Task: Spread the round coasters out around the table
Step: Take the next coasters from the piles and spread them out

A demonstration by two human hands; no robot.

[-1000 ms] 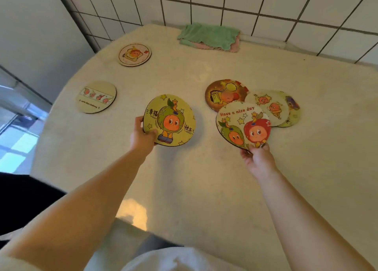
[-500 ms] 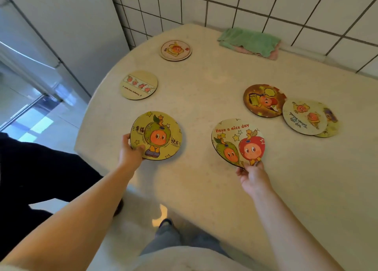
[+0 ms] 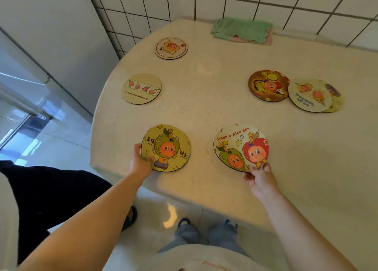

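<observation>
My left hand (image 3: pixel 141 162) grips the near-left edge of a yellow coaster with a green-hooded figure (image 3: pixel 167 147), low over the table's front-left edge. My right hand (image 3: pixel 258 177) pinches the near edge of the "Have a nice day" coaster (image 3: pixel 240 147), tilted just above the table. Two single coasters lie at the left: a beige one with a strip picture (image 3: pixel 141 88) and a cream one farther back (image 3: pixel 171 48). At the right, a dark brown coaster (image 3: pixel 266 85) lies against a cream coaster (image 3: pixel 308 95) that overlaps a yellowish one (image 3: pixel 335 98).
The beige speckled table (image 3: pixel 214 107) has a rounded left edge and stands against a white tiled wall. A folded green cloth on a pink one (image 3: pixel 242 30) lies at the back by the wall. Below the front edge I see floor tiles and my legs.
Both hands have carried their coasters toward me and apart, away from the overlapping group at the right. The left coaster has come down close to the front-left edge.
</observation>
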